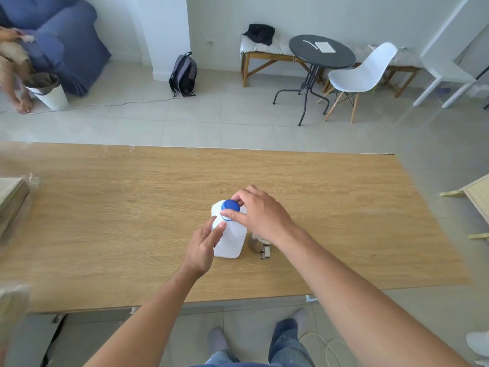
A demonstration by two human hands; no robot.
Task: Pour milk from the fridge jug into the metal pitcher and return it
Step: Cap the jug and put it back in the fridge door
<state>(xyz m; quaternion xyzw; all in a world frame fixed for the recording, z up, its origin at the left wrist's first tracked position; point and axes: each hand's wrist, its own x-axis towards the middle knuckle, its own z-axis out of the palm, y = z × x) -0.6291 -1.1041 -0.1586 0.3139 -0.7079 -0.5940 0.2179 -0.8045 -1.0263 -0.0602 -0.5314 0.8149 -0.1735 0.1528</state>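
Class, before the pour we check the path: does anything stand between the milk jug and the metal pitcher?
Only the blue cap, on the milk jug under the right hand. The metal pitcher stands directly beside it.

Jug [232, 241]: smooth white plastic with a dull sheen, under my left hand [202, 245].
Cap [230, 206]: glossy blue plastic, pinched in my right hand [260, 214].
Pitcher [256, 242]: shiny bare metal, mostly hidden by my wrist.
Table [132, 207]: matt wood-grain surface, light oak colour.
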